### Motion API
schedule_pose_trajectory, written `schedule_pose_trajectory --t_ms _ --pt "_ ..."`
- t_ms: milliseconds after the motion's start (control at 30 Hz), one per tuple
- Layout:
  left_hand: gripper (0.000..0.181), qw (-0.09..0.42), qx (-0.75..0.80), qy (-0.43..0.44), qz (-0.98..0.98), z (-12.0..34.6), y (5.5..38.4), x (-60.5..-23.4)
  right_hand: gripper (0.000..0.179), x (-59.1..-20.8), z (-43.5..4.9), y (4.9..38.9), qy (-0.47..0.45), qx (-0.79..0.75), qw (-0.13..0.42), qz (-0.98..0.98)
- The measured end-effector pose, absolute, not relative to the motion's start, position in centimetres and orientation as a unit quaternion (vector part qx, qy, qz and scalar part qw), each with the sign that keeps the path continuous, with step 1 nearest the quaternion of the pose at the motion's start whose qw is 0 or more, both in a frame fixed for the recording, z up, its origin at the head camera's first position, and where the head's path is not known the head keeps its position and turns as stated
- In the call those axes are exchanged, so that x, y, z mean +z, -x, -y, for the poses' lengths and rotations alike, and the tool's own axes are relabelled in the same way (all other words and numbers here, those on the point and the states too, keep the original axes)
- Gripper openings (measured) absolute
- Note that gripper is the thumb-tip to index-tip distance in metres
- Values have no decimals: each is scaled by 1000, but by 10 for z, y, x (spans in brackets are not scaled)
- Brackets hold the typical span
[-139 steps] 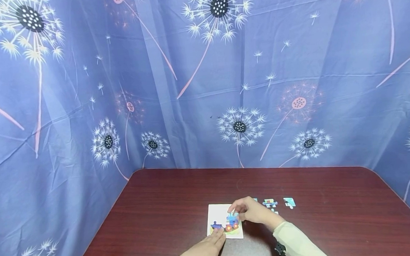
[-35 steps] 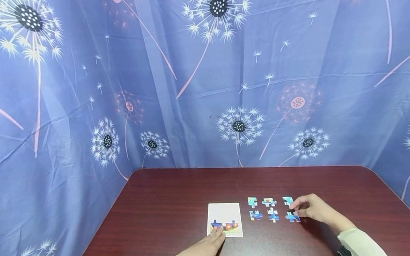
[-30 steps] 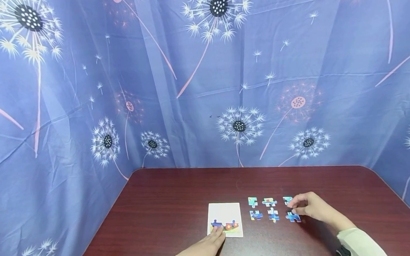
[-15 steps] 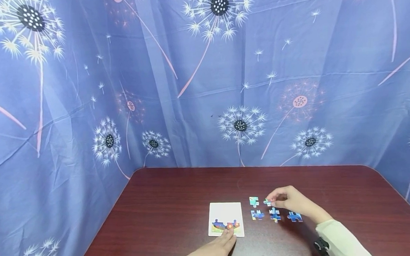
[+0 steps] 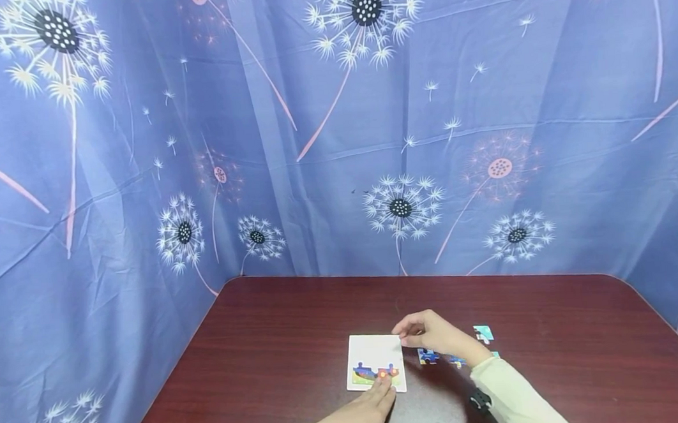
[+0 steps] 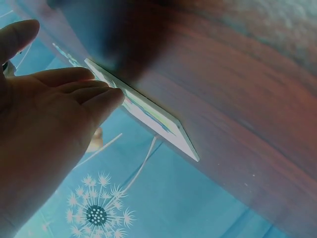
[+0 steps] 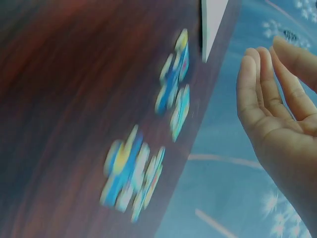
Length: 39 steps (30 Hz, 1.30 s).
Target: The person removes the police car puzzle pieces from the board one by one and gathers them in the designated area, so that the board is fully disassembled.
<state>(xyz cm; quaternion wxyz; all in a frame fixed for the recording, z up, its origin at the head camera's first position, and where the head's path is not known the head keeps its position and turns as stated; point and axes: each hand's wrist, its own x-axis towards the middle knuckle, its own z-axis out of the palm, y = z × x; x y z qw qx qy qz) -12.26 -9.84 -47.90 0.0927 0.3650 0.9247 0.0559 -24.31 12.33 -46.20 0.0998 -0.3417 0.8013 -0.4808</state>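
My left hand [image 5: 355,415] lies flat with fingers outstretched, fingertips on the lower edge of a white puzzle board [image 5: 375,349]. A few joined jigsaw pieces [image 5: 361,373] cover the board's lower part, showing a blue and red picture above a green strip. In the left wrist view the left hand [image 6: 54,109] reaches over the board's near edge. My right hand [image 5: 437,337] is at the board's upper right corner, thumb and fingers bent toward one another. The right wrist view shows the right hand [image 7: 277,99] with bent fingers; I cannot tell if a piece is between the fingertips.
Loose jigsaw pieces lie right of the board: a pale blue one [image 5: 483,333], a blue one [image 5: 428,356], others partly hidden by the right hand. The brown table [image 5: 287,329] meets a blue dandelion-print curtain [image 5: 317,225] at the back and left.
My right hand has moved left, from the right-hand loose pieces across the upper row to the board's corner. The upper right piece shows again. My left hand stays at the board's lower edge.
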Motion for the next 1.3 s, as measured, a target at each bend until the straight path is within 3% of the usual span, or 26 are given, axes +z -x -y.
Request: schedule_pose_trajectory --t_ms 400,700,833,1300 --pt "63 66 33 -386 -919 99 123 -477 18 -479 -75 243 391 -473 124 -780" --pt "62 100 45 -384 -917 100 125 -481 17 -482 -55 242 367 -468 169 -786" --pt "62 88 34 -389 -916 100 124 -482 18 -485 -51 243 363 -459 178 -791" --pt "62 70 20 -387 -919 98 122 -481 15 -486 -44 239 357 -433 170 -810"
